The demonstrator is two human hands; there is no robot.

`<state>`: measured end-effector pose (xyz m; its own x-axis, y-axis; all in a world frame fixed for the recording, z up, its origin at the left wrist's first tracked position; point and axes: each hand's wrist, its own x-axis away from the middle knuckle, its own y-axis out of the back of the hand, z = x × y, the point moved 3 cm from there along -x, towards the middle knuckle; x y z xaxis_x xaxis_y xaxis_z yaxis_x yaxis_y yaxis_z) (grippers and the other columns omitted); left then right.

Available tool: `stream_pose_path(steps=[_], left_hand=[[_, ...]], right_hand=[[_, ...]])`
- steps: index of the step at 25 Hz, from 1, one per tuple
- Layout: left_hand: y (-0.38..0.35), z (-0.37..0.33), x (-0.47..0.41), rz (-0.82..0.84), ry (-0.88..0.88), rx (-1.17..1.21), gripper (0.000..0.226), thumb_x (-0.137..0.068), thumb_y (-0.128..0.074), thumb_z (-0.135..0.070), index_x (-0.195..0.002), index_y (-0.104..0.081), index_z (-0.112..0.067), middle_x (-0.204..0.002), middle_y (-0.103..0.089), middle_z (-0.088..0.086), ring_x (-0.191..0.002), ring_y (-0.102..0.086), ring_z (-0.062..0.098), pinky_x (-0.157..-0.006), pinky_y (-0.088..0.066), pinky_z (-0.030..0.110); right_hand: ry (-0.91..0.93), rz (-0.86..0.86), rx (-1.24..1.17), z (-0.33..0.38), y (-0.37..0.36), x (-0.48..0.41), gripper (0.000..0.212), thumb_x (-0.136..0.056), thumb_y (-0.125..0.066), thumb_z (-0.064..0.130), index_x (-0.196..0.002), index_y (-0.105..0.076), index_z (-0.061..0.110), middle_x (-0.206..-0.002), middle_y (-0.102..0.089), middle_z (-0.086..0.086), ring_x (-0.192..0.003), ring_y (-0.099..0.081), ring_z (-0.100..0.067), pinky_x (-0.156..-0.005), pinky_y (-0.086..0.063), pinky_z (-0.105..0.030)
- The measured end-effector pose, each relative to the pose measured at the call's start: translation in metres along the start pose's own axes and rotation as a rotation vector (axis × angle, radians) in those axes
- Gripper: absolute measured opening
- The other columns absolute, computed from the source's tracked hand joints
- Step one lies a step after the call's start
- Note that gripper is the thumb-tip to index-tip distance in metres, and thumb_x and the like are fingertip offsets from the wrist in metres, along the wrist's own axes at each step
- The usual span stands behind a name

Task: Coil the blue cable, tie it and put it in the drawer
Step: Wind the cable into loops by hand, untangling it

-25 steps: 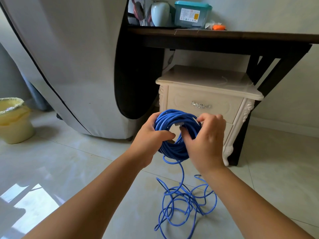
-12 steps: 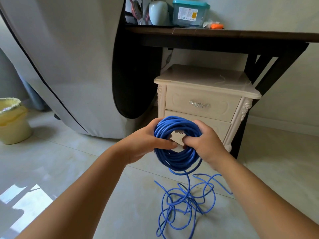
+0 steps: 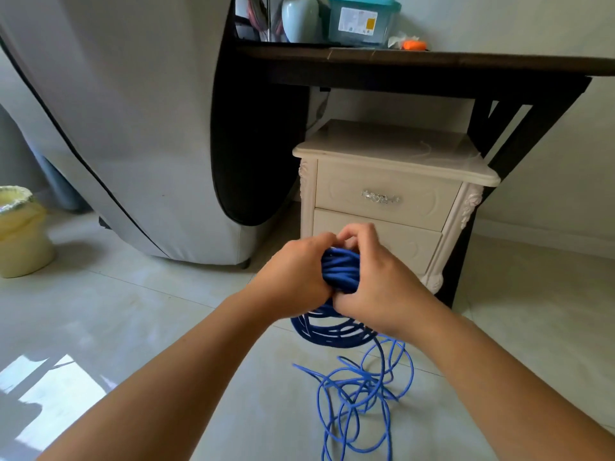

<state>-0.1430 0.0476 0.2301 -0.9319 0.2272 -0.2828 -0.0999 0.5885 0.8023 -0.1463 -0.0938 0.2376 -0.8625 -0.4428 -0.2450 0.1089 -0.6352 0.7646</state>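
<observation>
A yellow bin stands on the floor at far left, with a big grey cover draped beside it. In the middle the left hand has its grip wrapped round the left side of the coiled blue cable, fingers curled over the top of the bundle. The right hand presses in from the other side, its grip closed on the same coil, and the fingertips of both hands meet above the bundle. The coil is held in the air in front of the nightstand, squeezed narrow between the hands. Its lower loops sag below the wrists, and the rest of it trails down to a loose tangle on the floor. The top drawer is closed, its handle untouched. Above, a dark table carries a vase, a teal-lidded box and something small and orange.
</observation>
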Motion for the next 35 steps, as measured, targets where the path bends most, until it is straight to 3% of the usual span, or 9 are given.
stream_pose_path(steps=[3,7,12,15,18,22,27,31,35], left_hand=[[0.005,0.006,0.003,-0.039,0.075,0.205,0.04,-0.078,-0.076,-0.007,-0.111,-0.061,-0.023,-0.092,-0.068,-0.006,-0.082,-0.067,0.01,-0.073,-0.058,0.024],[0.017,0.01,0.002,-0.16,0.148,0.496,0.038,-0.077,-0.077,0.0,-0.107,-0.064,-0.019,-0.089,-0.071,-0.001,-0.08,-0.07,0.012,-0.073,-0.059,0.027],[0.023,0.014,-0.001,-0.243,0.297,0.917,0.04,-0.071,-0.074,0.004,-0.107,-0.065,-0.012,-0.092,-0.065,0.024,-0.077,-0.064,0.031,-0.079,-0.057,0.047],[0.015,0.007,-0.002,-0.214,0.328,1.159,0.046,-0.072,-0.069,-0.003,-0.117,-0.057,-0.001,-0.08,-0.055,0.013,-0.069,-0.054,0.022,-0.07,-0.049,0.039],[0.002,-0.01,0.003,-0.157,0.36,1.284,0.029,-0.087,-0.062,0.004,-0.111,-0.055,-0.009,-0.071,-0.055,-0.001,-0.061,-0.056,0.012,-0.06,-0.049,0.026],[0.004,-0.008,0.005,-0.009,0.401,1.055,0.036,-0.086,-0.073,-0.012,-0.118,-0.056,-0.016,-0.09,-0.065,0.0,-0.079,-0.066,0.011,-0.078,-0.056,0.029],[0.02,0.001,0.003,0.035,0.144,0.483,0.102,-0.074,-0.08,-0.007,-0.153,-0.023,-0.042,-0.146,-0.043,-0.009,-0.13,-0.047,0.007,-0.093,-0.048,0.017],[0.009,-0.007,0.001,-0.052,-0.012,0.152,0.088,-0.074,-0.073,-0.005,-0.149,-0.036,-0.034,-0.127,-0.056,-0.005,-0.109,-0.059,0.009,-0.095,-0.053,0.031],[0.017,-0.003,0.0,-0.219,0.051,0.375,0.04,-0.074,-0.072,0.003,-0.106,-0.065,-0.019,-0.089,-0.069,0.0,-0.079,-0.066,0.015,-0.078,-0.058,0.041]], right_hand=[[-0.138,0.067,-0.289,-0.015,0.002,0.004,0.08,-0.068,-0.085,0.028,-0.12,-0.028,0.048,-0.118,-0.048,0.017,-0.097,-0.063,-0.006,-0.083,-0.053,-0.023],[-0.257,0.039,-0.761,-0.028,-0.008,0.0,0.082,-0.065,-0.085,0.026,-0.133,-0.041,0.031,-0.125,-0.06,0.002,-0.109,-0.065,-0.012,-0.096,-0.051,-0.032],[-0.162,0.189,-1.179,-0.026,-0.006,-0.005,0.1,-0.063,-0.085,0.022,-0.148,-0.033,0.027,-0.134,-0.06,0.004,-0.121,-0.059,-0.016,-0.105,-0.045,-0.039],[-0.151,0.017,-1.148,-0.017,-0.012,-0.005,0.064,-0.065,-0.073,0.008,-0.123,-0.054,0.026,-0.102,-0.062,-0.003,-0.098,-0.062,-0.014,-0.086,-0.053,-0.027],[-0.263,-0.218,-1.177,-0.016,-0.007,-0.006,0.03,-0.078,-0.06,-0.005,-0.1,-0.064,0.014,-0.085,-0.063,-0.013,-0.082,-0.069,-0.024,-0.076,-0.053,-0.037],[-0.371,-0.346,-0.963,-0.026,0.011,-0.01,0.026,-0.084,-0.059,-0.001,-0.093,-0.065,0.022,-0.077,-0.065,-0.009,-0.069,-0.067,-0.024,-0.069,-0.053,-0.039],[-0.201,-0.193,-0.335,-0.018,0.017,-0.009,0.045,-0.076,-0.061,-0.001,-0.101,-0.056,0.036,-0.086,-0.065,0.007,-0.078,-0.062,-0.02,-0.068,-0.048,-0.028],[-0.031,-0.057,0.056,0.004,0.004,-0.003,0.062,-0.076,-0.065,0.014,-0.123,-0.033,0.038,-0.093,-0.061,0.009,-0.081,-0.06,-0.02,-0.066,-0.045,-0.031],[-0.086,0.039,-0.329,-0.006,0.02,0.0,0.079,-0.064,-0.082,0.043,-0.124,-0.031,0.046,-0.109,-0.061,0.008,-0.09,-0.067,-0.01,-0.085,-0.056,-0.035]])
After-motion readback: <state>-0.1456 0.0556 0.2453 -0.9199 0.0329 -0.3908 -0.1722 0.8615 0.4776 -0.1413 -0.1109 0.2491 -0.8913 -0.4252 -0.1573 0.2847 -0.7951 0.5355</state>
